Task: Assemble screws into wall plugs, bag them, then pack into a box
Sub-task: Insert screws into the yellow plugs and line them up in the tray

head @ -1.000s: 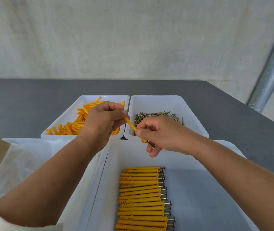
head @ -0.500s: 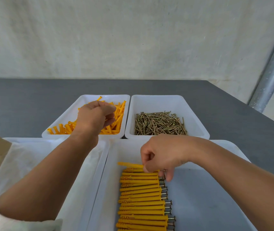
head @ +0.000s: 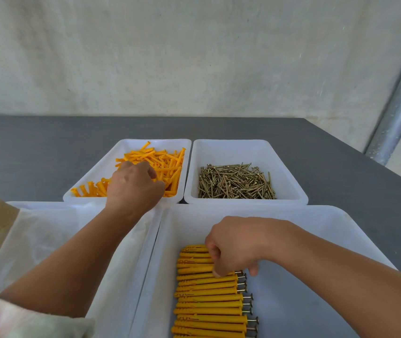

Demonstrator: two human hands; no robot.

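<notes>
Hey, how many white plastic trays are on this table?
4. The far left tray holds loose orange plugs; the far right tray holds screws; the near right tray holds assembled plugs; the near left tray holds clear plastic. More may lie out of view.

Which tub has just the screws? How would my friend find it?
On the grey table, the two smaller white tubs sit side by side at the back. The screw tub is the right one. Its neighbour holds orange wall plugs; this one holds a heap of thin brassy screws.
</notes>
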